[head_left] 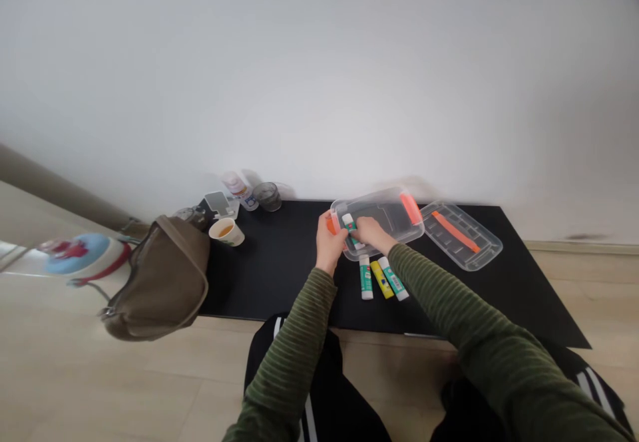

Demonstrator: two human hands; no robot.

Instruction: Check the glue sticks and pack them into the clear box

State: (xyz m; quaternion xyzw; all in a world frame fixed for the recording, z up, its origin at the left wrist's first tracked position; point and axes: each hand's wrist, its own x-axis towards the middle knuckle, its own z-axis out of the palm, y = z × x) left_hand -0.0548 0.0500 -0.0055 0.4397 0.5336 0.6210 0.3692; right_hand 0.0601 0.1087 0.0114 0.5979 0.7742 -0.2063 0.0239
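Observation:
A clear plastic box with orange latches stands on the black table. My left hand grips its left end by the latch, thumb over the rim. My right hand reaches into the box, its fingers closed on a green and white glue stick at the left end. In front of the box lie a green glue stick, a yellow glue stick and another green glue stick, side by side. The clear lid with an orange handle lies to the right of the box.
A paper cup with amber liquid stands on the black table at left. Behind it are a spray bottle, a dark round container and a small stand. A brown bag sits at the left end. A white wall runs behind.

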